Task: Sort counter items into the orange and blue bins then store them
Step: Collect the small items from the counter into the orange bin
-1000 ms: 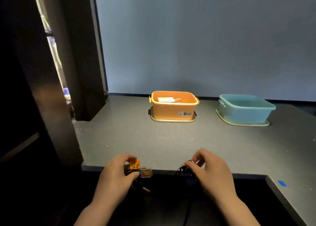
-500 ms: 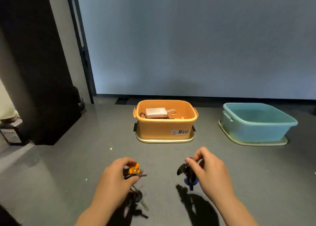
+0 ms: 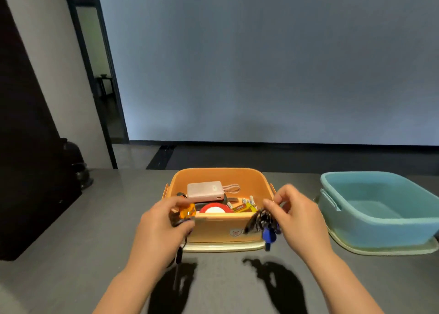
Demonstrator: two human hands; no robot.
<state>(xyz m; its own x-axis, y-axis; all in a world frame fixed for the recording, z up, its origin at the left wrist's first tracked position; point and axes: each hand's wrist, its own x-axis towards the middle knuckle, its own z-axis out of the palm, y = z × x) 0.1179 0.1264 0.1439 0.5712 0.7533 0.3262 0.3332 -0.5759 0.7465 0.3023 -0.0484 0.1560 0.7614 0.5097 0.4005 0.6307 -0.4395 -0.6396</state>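
My left hand (image 3: 159, 225) grips a key bunch with an orange charm (image 3: 187, 211), its keys dangling below my fingers. My right hand (image 3: 297, 216) pinches a second key bunch with a dark fob and a blue key (image 3: 267, 225). Both bunches hang just in front of the orange bin (image 3: 218, 228), near its front rim. Inside the bin lie a pink power bank (image 3: 205, 191), a red and white round item (image 3: 213, 209) and several small batteries (image 3: 244, 204). The blue bin (image 3: 380, 228) stands to the right and looks empty.
Both bins rest on pale lids on the dark grey counter (image 3: 71, 242). A dark cabinet (image 3: 28, 171) rises at the left edge. Behind the counter are a plain grey wall and a doorway at the back left.
Both hands have carried their key bunches forward and up to the orange bin's front rim. The view has closed in on the bins.
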